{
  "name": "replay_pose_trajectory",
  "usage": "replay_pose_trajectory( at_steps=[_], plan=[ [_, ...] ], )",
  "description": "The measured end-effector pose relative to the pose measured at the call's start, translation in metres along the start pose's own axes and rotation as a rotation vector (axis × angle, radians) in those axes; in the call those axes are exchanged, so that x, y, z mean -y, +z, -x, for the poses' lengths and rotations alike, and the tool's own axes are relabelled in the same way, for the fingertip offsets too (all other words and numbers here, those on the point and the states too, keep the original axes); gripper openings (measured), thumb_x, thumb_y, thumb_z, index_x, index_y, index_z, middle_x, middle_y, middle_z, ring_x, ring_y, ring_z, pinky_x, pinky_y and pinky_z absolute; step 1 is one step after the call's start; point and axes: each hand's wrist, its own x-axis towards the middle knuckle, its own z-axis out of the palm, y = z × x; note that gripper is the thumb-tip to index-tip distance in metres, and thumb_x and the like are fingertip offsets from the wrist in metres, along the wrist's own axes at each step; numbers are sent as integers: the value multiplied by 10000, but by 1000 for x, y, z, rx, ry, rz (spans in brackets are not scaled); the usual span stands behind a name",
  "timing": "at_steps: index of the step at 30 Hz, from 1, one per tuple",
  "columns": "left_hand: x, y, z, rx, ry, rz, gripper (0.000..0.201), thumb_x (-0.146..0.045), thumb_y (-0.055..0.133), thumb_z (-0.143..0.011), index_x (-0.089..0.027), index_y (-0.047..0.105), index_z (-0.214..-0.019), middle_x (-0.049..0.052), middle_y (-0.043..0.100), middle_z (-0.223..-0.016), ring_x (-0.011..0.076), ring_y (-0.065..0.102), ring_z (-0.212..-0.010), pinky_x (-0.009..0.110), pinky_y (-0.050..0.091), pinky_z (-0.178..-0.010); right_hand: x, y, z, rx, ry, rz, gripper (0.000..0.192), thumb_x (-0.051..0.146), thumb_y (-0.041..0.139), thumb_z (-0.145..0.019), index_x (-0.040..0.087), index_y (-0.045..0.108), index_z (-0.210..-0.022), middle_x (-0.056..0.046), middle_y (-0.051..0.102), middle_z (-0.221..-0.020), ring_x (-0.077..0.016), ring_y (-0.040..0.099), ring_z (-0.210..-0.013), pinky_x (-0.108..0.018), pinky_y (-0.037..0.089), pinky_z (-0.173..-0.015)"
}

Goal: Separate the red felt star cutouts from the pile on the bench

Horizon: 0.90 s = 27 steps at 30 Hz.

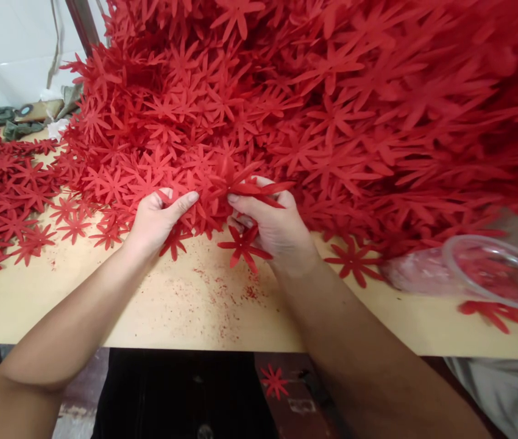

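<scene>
Between the thumb and fingers of my right hand [284,228] is a red fabric-like flower piece [231,177] with long narrow petals. A second red flower piece [243,247] shows below the same hand, close to its lower fingers; whether it is gripped there I cannot tell. To the left, my left hand [153,219] is closed, thumb pointing right and fingers curled behind it. What it pinches, if anything, blends into the red behind. Both hands are at the front edge of a large heap of red flower pieces [222,103].
A second pile of flower pieces [3,201] covers the left of the pale table [163,311]. A clear plastic tub [451,262] lies tipped over at the right. Red crumbs [252,292] are scattered before me. One flower piece [275,382] is below the table edge.
</scene>
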Motion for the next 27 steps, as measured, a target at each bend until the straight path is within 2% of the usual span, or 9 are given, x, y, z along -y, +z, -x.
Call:
replay_pose_trajectory(
  at_steps=[5, 9, 15, 19, 21, 24, 27],
  plan=[
    [3, 3, -1, 82, -27, 43, 349, -375, 851, -546, -150, 614, -669, -34, 652, -598, 68, 590, -565, 202, 491, -591, -6, 7, 2, -15, 65, 33, 276, 251, 762, -570, 200, 505, -656, 105, 424, -486, -11, 328, -365, -184, 316, -353],
    [5, 6, 0, 112, -59, 38, 349, -371, 841, -568, -151, 576, -623, -41, 632, -570, 58, 560, -526, 204, 475, -574, -9, 10, 4, -19, 120, 21, 296, 249, 775, -559, 193, 502, -659, 113, 432, -470, -7, 333, -358, -184, 336, -364],
    [2, 9, 3, 116, -55, -20, 357, -400, 804, -633, -157, 544, -602, -48, 583, -545, 57, 525, -512, 212, 447, -564, -9, 11, 6, -27, 31, 7, 265, 250, 761, -599, 203, 509, -666, 107, 421, -468, -18, 340, -367, -190, 317, -367],
    [-5, 3, -5, 9, -10, -108, 371, -406, 776, -679, -169, 507, -583, -77, 487, -468, 32, 411, -423, 191, 366, -480, -3, -2, -3, -144, -67, 11, 302, 268, 765, -616, 215, 470, -648, 93, 428, -502, -22, 309, -378, -201, 300, -365],
    [-10, -4, -12, -48, 15, -133, 346, -381, 773, -691, -177, 508, -603, -79, 483, -469, 35, 416, -422, 188, 354, -472, 1, -12, -9, -203, -84, 9, 346, 280, 782, -603, 219, 443, -630, 80, 448, -520, -28, 294, -385, -214, 288, -359],
    [-17, -14, -19, -106, 75, -135, 270, -320, 782, -686, -186, 549, -658, -67, 547, -536, 42, 478, -468, 184, 372, -493, 6, -22, -14, -224, -70, 13, 351, 271, 787, -603, 219, 440, -610, 64, 450, -531, -40, 294, -405, -232, 275, -364],
    [-20, -19, -21, -108, 132, -139, 205, -255, 788, -669, -179, 600, -699, -38, 640, -662, 41, 515, -519, 183, 408, -533, 7, -19, -11, -191, -46, -3, 320, 233, 766, -617, 212, 447, -595, 71, 414, -518, -36, 284, -405, -226, 284, -377]
  ],
)
